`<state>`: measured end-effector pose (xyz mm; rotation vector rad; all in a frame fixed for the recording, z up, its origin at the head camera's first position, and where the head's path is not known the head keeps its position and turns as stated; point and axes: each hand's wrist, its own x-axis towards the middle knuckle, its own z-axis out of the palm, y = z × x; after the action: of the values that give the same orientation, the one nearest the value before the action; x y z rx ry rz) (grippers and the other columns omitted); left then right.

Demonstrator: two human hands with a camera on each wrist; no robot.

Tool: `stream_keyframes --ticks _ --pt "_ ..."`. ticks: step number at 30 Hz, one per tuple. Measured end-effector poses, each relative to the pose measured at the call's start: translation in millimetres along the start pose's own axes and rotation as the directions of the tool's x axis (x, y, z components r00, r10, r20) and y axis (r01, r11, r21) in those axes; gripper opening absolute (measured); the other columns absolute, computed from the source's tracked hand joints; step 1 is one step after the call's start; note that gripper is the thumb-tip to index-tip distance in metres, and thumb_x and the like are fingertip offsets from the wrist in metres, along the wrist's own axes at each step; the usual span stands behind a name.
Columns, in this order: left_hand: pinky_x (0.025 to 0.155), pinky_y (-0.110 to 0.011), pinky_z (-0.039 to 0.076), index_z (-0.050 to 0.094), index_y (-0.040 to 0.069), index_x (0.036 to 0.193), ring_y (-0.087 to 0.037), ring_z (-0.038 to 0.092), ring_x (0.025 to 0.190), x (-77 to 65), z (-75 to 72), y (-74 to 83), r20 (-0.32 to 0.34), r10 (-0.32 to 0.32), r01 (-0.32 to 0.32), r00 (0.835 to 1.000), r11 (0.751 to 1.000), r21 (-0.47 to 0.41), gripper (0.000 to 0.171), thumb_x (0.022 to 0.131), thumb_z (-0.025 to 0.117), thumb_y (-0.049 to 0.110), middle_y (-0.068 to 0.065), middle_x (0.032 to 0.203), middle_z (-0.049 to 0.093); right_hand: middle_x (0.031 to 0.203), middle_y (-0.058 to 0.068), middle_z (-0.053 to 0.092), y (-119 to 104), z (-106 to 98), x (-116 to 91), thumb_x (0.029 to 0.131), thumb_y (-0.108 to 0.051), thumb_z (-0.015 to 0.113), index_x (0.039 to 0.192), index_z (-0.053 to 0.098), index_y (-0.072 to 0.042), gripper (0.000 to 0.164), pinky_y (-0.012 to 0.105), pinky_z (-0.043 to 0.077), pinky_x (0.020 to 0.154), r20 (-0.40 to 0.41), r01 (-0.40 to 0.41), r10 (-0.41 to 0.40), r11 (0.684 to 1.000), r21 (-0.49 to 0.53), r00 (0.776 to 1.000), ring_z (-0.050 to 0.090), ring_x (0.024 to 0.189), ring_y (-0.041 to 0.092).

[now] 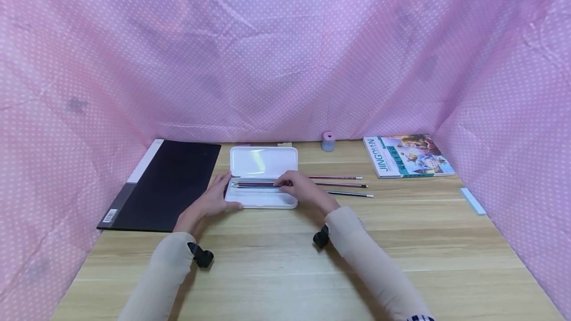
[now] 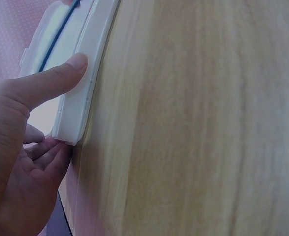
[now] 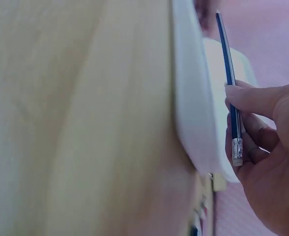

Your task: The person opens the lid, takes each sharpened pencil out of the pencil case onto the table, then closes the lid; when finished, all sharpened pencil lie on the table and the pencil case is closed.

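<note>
Pinching slim, dark-blue, silver-ferruled pencil (image 3: 227, 64) in right hand (image 1: 307, 192) over open, glossy white, rectangular case (image 1: 263, 202); grasping case's left end with left hand (image 1: 213, 199).

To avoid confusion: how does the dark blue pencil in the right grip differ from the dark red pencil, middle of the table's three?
The dark blue pencil is in the right grip; the dark red pencil lies on the wooden table. The blue's eraser looks pale; the red's end, black. Both are slim.
</note>
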<state>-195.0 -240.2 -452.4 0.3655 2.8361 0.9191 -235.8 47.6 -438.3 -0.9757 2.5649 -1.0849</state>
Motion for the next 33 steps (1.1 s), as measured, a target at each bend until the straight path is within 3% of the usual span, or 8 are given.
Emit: stream_keyframes --ticks 7,11,15,17,22,26,33 --pt "0.104 -0.051 0.027 0.01 0.008 0.148 -0.032 0.031 0.126 0.1 0.5 0.3 -0.005 -0.003 0.003 1.0 1.0 0.011 0.115 0.065 0.079 0.047 -0.017 0.141 0.025 0.101 0.001 0.065 10.8 -32.4 -34.1 0.088 -0.007 0.06 0.107 0.068 -0.01 0.021 0.031 0.047 0.08 -0.035 -0.043 0.043 0.999 0.013 0.998 0.057 0.091 0.016" --pt "0.104 -0.051 0.027 0.01 0.007 0.148 -0.032 0.032 0.125 -0.3 0.8 0.9 -0.004 0.0 0.0 1.0 1.0 0.018 0.115 0.065 0.079 0.048 -0.017 0.14 0.027 0.102 0.0 0.066 25.1 -51.8 -64.0 0.087 -0.01 0.062 0.104 0.07 -0.014 0.019 0.034 0.047 0.084 -0.076 -0.083 0.081 0.996 -0.022 0.994 0.058 0.095 0.015" --pt "0.104 -0.05 0.027 0.01 0.008 0.148 -0.032 0.033 0.125 -0.6 0.7 1.9 -0.002 -0.004 0.004 1.0 1.0 0.014 0.115 0.065 0.079 0.047 -0.017 0.139 0.028 0.1 -0.002 0.064 42.3 -69.3 -98.2 0.086 -0.012 0.063 0.102 0.07 -0.017 0.018 0.033 0.047 0.079 -0.113 -0.119 0.112 0.992 -0.052 0.987 0.057 0.09 0.012" --pt "0.104 -0.05 0.027 0.01 0.008 0.148 -0.032 0.033 0.125 -0.6 0.3 1.7 -0.004 -0.003 0.003 1.0 1.0 0.019 0.115 0.065 0.078 0.048 -0.017 0.139 0.027 0.098 0.001 0.065 51.2 -75.7 -114.1 0.086 -0.01 0.064 0.102 0.07 -0.015 0.018 0.034 0.048 0.076 -0.13 -0.113 0.106 0.992 -0.052 0.986 0.056 0.087 0.015" --pt "0.104 -0.05 0.027 0.01 0.005 0.148 -0.033 0.031 0.126 0.0 -0.2 1.0 -0.01 0.006 -0.006 1.0 1.0 0.019 0.115 0.066 0.078 0.047 -0.018 0.141 0.025 0.098 0.0 0.065 69.1 -84.0 -146.1 0.085 -0.008 0.064 0.1 0.07 -0.016 0.018 0.031 0.048 0.076 -0.127 -0.192 0.184 0.98 -0.051 0.975 0.057 0.088 0.015" --pt "0.104 -0.051 0.026 0.009 0.006 0.148 -0.033 0.028 0.128 0.1 -0.1 -0.6 -0.009 0.012 -0.011 1.0 1.0 0.02 0.114 0.067 0.078 0.045 -0.018 0.143 0.023 0.097 0.0 0.064 78.8 -84.8 -158.5 0.085 -0.009 0.065 0.098 0.07 -0.017 0.017 0.029 0.048 0.075 -0.123 -0.234 0.228 0.971 -0.043 0.966 0.057 0.087 0.015" --pt "0.105 -0.054 0.02 0.009 0.012 0.149 -0.034 0.018 0.135 2.2 1.3 -2.3 -0.008 0.042 -0.042 0.999 0.999 -0.012 0.114 0.066 0.079 0.047 -0.016 0.149 0.02 0.093 -0.001 0.063 84.9 -83.5 -162.5 0.083 -0.009 0.066 0.095 0.07 -0.019 0.016 0.027 0.048 0.072 -0.143 -0.247 0.241 0.969 -0.026 0.96 0.056 0.083 0.014"
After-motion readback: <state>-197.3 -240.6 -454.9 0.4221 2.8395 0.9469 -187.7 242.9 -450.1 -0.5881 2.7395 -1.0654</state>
